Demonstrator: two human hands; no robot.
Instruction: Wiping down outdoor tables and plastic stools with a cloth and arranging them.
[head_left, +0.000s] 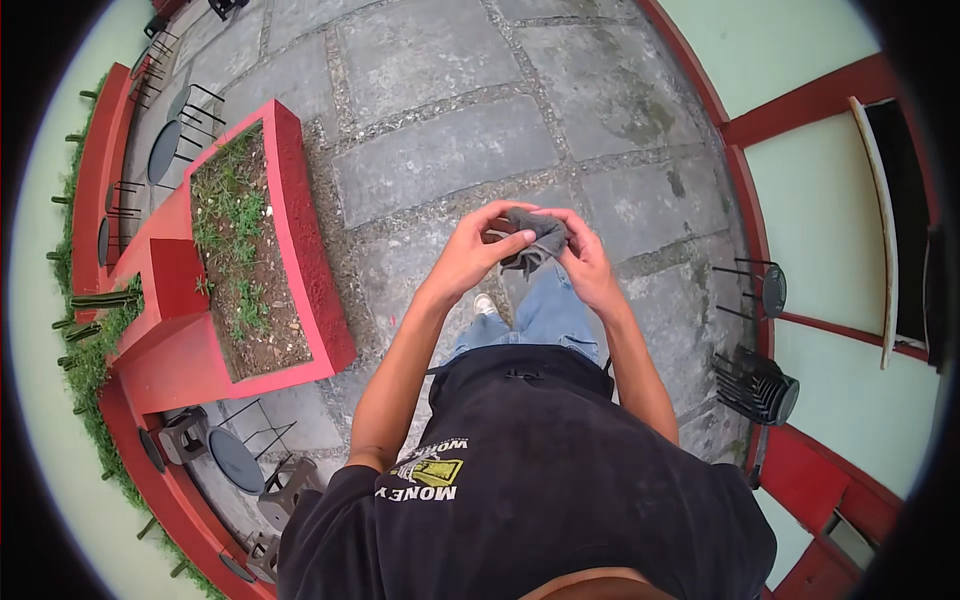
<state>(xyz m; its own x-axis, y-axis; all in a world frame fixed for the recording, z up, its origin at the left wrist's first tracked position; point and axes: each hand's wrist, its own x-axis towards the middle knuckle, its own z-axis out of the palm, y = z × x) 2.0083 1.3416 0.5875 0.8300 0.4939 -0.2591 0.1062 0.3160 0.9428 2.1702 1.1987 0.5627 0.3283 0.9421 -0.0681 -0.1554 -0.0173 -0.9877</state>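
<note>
Both of my hands hold a bunched dark grey cloth [545,236] out in front of my body, above the paving. My left hand [480,242] pinches its left side, with the thumb lying across the front and the fingers curled behind. On the right edge, my right hand [585,254] grips the cloth between thumb and fingers. A loose fold hangs down between the hands. Some of the fingertips are hidden behind the fabric.
A red-walled planter [300,220] with soil and weeds stands to my left. Round dark tables [236,462] and chairs are beyond it. Stacked black chairs [755,388] and a small round stool [772,290] stand by the right wall. Grey stone paving [445,160] lies ahead.
</note>
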